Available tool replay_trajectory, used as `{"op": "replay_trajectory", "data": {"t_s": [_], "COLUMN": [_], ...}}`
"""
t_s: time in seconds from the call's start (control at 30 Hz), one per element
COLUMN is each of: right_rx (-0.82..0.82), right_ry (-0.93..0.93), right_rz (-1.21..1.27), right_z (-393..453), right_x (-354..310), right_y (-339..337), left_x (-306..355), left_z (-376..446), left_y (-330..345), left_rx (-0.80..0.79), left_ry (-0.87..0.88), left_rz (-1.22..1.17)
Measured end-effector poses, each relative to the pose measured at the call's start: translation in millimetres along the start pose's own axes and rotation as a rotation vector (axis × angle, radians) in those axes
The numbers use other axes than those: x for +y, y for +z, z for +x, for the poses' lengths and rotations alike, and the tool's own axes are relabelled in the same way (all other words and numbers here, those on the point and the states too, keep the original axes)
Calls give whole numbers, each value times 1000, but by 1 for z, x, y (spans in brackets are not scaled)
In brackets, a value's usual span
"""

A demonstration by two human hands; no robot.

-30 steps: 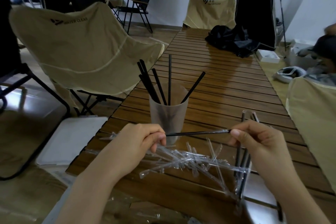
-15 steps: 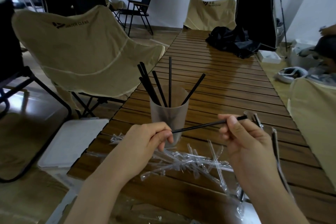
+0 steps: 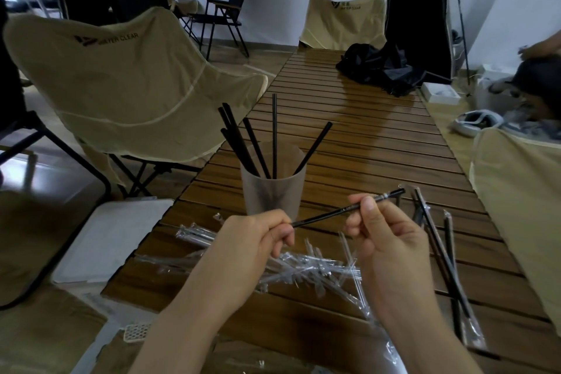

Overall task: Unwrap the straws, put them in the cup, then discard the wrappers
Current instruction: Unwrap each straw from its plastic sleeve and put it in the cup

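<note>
Black straw (image 3: pixel 331 213) between both hands, near cup (image 3: pixel 272 188)

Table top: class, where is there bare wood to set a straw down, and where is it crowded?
Bare: the slats beyond the cup, up to the black cloth, and the near edge below the wrappers. Crowded: the wrappers in front of the cup, and the wrapped straws on the right.

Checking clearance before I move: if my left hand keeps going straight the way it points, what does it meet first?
Probably the cup: the left hand points up and away toward its base, just beyond the knuckles. Depth is unclear.
</note>
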State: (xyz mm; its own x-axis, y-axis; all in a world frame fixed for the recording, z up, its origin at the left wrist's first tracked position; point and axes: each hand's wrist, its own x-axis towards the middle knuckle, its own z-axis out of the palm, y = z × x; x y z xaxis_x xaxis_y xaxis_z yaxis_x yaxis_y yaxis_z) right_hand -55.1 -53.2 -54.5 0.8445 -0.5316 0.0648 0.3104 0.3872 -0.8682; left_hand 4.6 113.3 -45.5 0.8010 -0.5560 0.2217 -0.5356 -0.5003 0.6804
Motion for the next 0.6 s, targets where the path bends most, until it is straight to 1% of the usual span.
{"op": "replay_trajectory", "data": {"t_s": [0.2, 0.33, 0.43, 0.6], "right_rx": [7, 43, 37, 51], "right_ry": [23, 41, 25, 18], "right_rz": [-94, 45, 61, 55], "right_z": [-1, 2, 0, -4], "right_x": [1, -8, -6, -1], "right_y": [1, -2, 1, 7], "left_x": [-7, -7, -1, -1], "left_z": [4, 3, 2, -1], "left_y": [-10, -13, -6, 1], "left_rx": [12, -13, -13, -36], "left_ry": [-18, -18, 7, -2], "left_rz": [37, 31, 26, 7]}}
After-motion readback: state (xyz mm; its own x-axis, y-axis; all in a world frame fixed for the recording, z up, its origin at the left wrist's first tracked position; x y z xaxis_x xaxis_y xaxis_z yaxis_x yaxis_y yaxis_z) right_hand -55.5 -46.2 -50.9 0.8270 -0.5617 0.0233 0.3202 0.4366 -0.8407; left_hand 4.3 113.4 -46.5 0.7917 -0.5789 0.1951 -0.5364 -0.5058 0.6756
